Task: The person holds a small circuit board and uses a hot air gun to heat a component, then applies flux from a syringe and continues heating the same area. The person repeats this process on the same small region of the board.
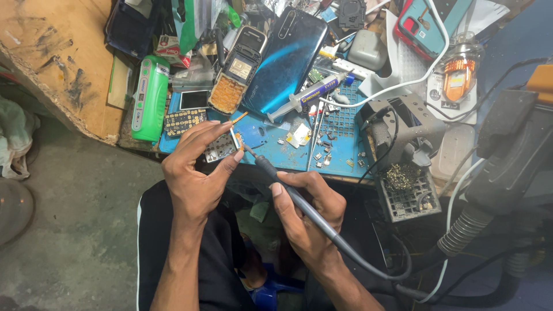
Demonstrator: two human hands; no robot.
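A bare grey concrete floor [75, 230] is seen at the lower left. A worn wooden board [55, 55], marked with dark smudges, is set at the upper left. The bench is covered by a blue work mat [340, 155]. Even, diffuse light is cast throughout.

A cramped phone repair workshop: a blue bench [340, 158] crowded with opened phones [239, 78], a soldering iron [299, 201], a syringe [311, 94] and loose parts.
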